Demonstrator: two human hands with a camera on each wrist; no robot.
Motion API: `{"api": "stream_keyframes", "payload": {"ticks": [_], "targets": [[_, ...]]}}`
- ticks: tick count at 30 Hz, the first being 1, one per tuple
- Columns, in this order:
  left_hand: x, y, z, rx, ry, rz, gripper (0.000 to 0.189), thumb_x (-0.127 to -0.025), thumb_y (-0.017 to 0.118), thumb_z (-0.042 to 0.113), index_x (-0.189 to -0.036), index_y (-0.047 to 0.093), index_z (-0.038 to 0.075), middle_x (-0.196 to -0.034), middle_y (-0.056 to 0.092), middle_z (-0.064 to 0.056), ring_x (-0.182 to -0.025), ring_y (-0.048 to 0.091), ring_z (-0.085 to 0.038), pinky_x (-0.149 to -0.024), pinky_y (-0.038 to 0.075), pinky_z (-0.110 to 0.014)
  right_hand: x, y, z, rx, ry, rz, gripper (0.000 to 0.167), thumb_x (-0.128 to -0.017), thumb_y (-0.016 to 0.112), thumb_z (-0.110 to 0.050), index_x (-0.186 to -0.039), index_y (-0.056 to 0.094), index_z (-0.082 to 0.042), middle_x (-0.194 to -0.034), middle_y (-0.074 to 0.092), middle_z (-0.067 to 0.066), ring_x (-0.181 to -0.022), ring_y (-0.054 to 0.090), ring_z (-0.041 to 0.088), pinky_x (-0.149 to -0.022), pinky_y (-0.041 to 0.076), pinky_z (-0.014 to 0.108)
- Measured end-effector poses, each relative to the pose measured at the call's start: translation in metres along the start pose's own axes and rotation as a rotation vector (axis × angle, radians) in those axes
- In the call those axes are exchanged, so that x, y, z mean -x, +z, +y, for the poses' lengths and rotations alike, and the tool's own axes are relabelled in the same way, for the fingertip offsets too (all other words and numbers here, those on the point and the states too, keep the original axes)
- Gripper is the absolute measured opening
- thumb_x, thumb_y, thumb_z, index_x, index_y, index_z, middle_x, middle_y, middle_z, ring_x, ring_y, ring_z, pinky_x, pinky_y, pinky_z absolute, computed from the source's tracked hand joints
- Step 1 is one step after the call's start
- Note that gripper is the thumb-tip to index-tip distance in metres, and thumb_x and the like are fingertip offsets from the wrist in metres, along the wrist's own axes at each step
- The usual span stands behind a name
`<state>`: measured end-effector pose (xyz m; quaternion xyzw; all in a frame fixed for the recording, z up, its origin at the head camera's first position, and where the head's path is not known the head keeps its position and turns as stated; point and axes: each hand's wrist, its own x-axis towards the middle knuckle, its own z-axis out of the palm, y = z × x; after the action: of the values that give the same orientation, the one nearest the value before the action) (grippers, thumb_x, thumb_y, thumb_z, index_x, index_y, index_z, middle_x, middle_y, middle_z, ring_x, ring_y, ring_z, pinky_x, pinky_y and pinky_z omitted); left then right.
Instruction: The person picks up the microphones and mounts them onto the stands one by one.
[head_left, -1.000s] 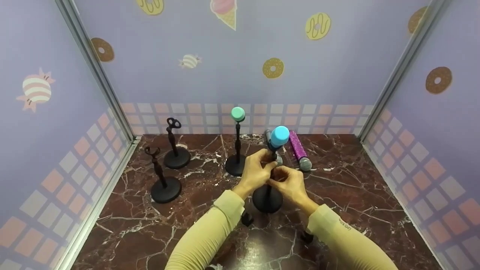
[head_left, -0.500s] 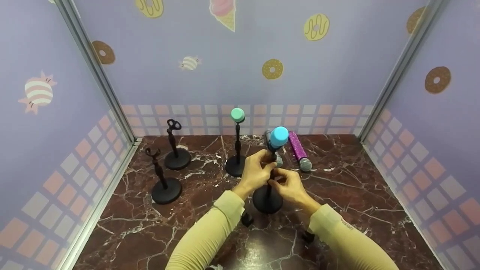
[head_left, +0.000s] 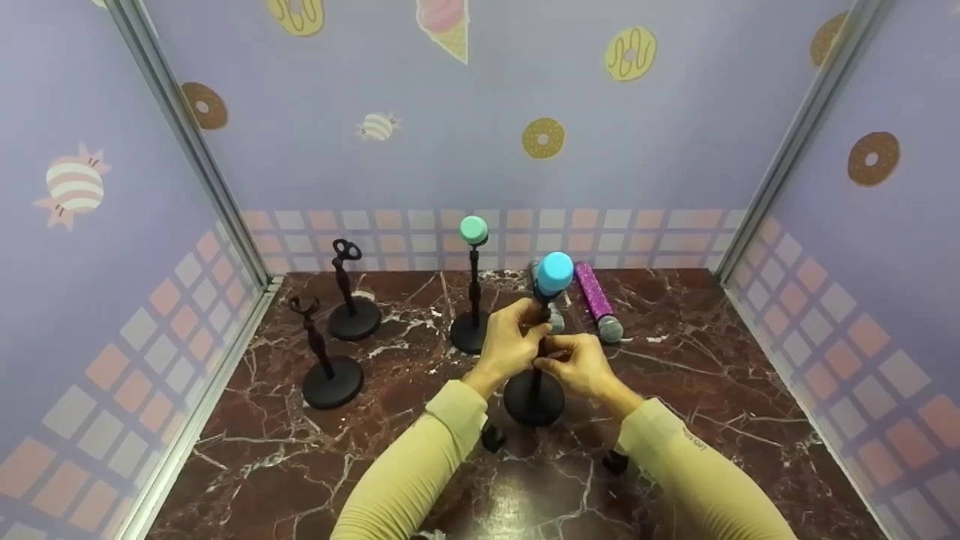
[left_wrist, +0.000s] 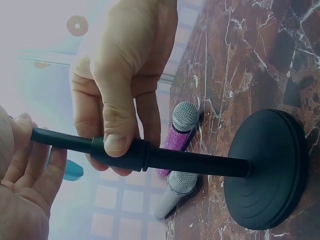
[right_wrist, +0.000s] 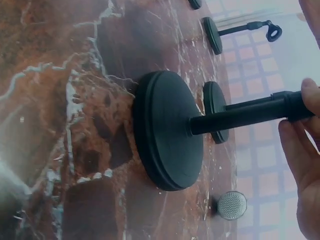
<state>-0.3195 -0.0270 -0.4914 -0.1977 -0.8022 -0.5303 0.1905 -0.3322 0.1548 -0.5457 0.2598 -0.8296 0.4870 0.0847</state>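
Note:
Before me a black microphone stand (head_left: 534,399) stands upright, carrying a microphone with a bright blue end (head_left: 555,272). My left hand (head_left: 511,342) holds the stand's pole high up, just under the microphone. Lower on the same pole, my right hand (head_left: 582,367) pinches the thick black collar (left_wrist: 122,154) between thumb and fingers. In the right wrist view, the round base (right_wrist: 167,131) and lower pole show, with the right hand's fingertips (right_wrist: 290,135) at the collar.
Behind, another stand (head_left: 470,330) bears a mint-green-ended microphone (head_left: 473,229). Two stands with bare clips (head_left: 332,382) (head_left: 355,319) are at the left. A purple glitter microphone (head_left: 596,294) and a silver-grey one (left_wrist: 175,194) lie at the back right. Patterned walls enclose the marbled table.
Both hands keep their places on the pole. The right hand's fingers shift slightly at the collar; the stand and blue-ended microphone stay nearly still.

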Motion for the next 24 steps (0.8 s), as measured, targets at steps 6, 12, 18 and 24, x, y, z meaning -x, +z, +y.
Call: {"api": "stream_keyframes", "payload": {"ticks": [6, 12, 18, 24], "targets": [[-0.0003, -0.0015, -0.0003, -0.025, 0.001, -0.010, 0.010, -0.094, 0.081, 0.001, -0.103, 0.078, 0.003, -0.101, 0.086, -0.012, -0.095, 0.083, -0.024, -0.087, 0.068, -0.033, -0.0023, 0.0003, 0.0010, -0.003, -0.015, -0.016, 0.015, -0.089, 0.090, -0.002, -0.104, 0.088, -0.002, -0.101, 0.087, 0.016, -0.094, 0.085, 0.032, -0.083, 0.070, 0.037], [-0.0005, -0.0027, -0.0013, -0.009, -0.003, -0.006, 0.010, -0.092, 0.081, 0.000, -0.100, 0.078, 0.004, -0.099, 0.086, -0.012, -0.093, 0.083, -0.023, -0.087, 0.068, -0.034, -0.0010, 0.0028, 0.0019, -0.003, -0.016, -0.032, 0.018, -0.093, 0.088, -0.003, -0.110, 0.086, -0.001, -0.106, 0.087, 0.017, -0.093, 0.084, 0.032, -0.080, 0.067, 0.026], [-0.0007, -0.0017, -0.0007, -0.007, -0.009, -0.021, 0.009, -0.093, 0.081, 0.001, -0.101, 0.078, 0.004, -0.099, 0.087, -0.011, -0.095, 0.084, -0.022, -0.089, 0.068, -0.033, -0.0009, -0.0003, 0.0011, 0.032, -0.037, -0.021, 0.016, -0.091, 0.090, -0.004, -0.106, 0.087, 0.000, -0.101, 0.087, 0.017, -0.088, 0.085, 0.027, -0.077, 0.068, 0.029], [-0.0012, -0.0027, -0.0003, -0.001, -0.018, -0.022, 0.009, -0.093, 0.081, 0.001, -0.101, 0.078, 0.003, -0.100, 0.087, -0.012, -0.095, 0.083, -0.023, -0.088, 0.068, -0.032, -0.0063, -0.0017, 0.0022, 0.003, -0.029, -0.054, 0.017, -0.090, 0.091, -0.005, -0.106, 0.088, 0.000, -0.099, 0.087, 0.019, -0.089, 0.085, 0.030, -0.078, 0.069, 0.031]]}}
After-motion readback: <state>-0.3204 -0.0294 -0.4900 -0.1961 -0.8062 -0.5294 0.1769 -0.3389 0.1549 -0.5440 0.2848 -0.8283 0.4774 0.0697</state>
